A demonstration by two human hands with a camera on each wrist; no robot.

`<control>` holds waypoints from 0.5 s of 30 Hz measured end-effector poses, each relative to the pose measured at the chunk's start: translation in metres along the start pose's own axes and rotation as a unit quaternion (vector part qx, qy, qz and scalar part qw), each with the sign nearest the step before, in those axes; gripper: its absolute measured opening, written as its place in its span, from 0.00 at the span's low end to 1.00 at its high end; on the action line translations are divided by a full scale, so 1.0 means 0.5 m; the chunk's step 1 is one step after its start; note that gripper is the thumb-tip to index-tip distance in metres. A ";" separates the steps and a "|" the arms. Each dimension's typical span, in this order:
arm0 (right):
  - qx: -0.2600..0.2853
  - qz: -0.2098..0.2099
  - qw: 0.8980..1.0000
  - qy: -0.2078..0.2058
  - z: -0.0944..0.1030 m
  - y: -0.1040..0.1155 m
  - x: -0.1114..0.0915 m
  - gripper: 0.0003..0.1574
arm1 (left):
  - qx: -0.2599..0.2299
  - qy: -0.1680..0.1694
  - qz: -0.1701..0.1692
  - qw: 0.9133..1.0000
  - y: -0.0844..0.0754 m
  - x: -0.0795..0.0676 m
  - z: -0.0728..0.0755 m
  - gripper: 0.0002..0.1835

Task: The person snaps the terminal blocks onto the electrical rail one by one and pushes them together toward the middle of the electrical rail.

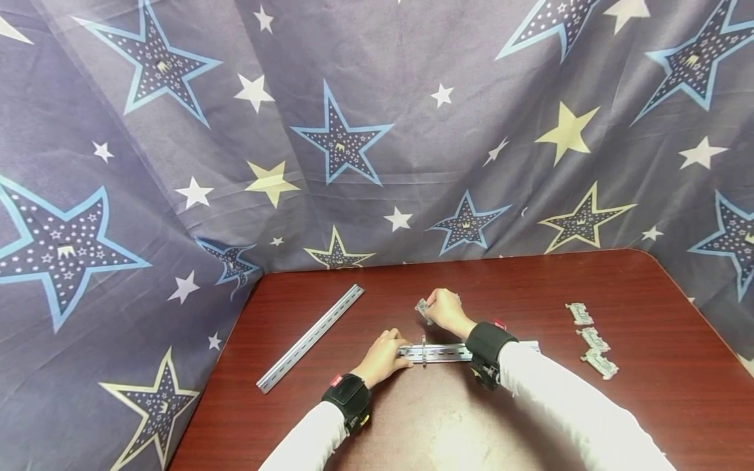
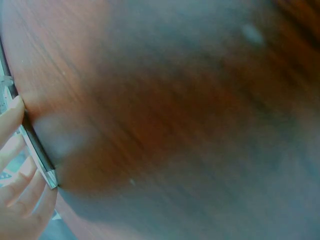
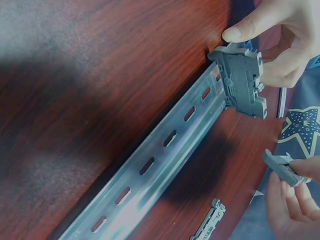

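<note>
A slotted metal DIN rail (image 1: 448,354) lies crosswise on the table, with one grey terminal block (image 3: 242,82) standing upright on it near its left end. My left hand (image 1: 384,356) grips that end, thumb on the near edge and fingers on the far side; the left wrist view shows the fingers (image 2: 22,185) along the rail. Beyond the rail, my right hand (image 1: 449,312) pinches another grey terminal block (image 3: 282,167) between thumb and fingers, held apart from the rail. Part of a further block (image 3: 210,220) shows on the table, mostly hidden by my right hand in the head view.
A second DIN rail (image 1: 312,338) lies slanted at the table's left. Toward the right edge, several loose terminal blocks (image 1: 593,340) lie in a rough column. A star-patterned cloth (image 1: 365,196) hangs behind the reddish-brown table (image 1: 501,288).
</note>
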State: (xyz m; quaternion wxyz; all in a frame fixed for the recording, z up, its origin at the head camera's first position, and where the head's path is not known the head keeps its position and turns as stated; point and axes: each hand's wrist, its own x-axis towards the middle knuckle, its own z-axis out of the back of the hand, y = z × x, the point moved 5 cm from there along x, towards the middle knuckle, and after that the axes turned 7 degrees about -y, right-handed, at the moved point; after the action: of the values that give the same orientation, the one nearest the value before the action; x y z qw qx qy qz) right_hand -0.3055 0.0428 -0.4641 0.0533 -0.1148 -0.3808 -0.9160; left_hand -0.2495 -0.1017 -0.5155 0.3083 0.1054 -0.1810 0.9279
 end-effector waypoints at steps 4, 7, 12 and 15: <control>0.034 -0.001 0.999 0.004 -0.013 -0.030 0.005 0.04 | -0.003 0.002 0.003 1.000 0.001 -0.001 -0.002 0.18; 0.052 0.023 0.998 -0.015 -0.066 -0.099 0.029 0.05 | -0.007 0.000 0.003 1.000 0.002 -0.001 -0.002 0.18; 0.057 -0.024 0.998 0.003 -0.118 -0.171 0.049 0.08 | -0.006 -0.004 0.003 1.000 0.003 -0.001 -0.002 0.18; 0.042 -0.032 0.998 -0.013 -0.133 -0.195 0.049 0.07 | -0.006 -0.005 0.004 1.000 0.003 0.000 -0.002 0.18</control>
State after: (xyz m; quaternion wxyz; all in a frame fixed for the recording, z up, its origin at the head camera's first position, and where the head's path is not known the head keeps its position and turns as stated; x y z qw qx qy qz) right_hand -0.3586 0.0639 -0.5705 0.0233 -0.1123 -0.4234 -0.8986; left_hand -0.2505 -0.1023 -0.5168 0.3046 0.1070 -0.1887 0.9275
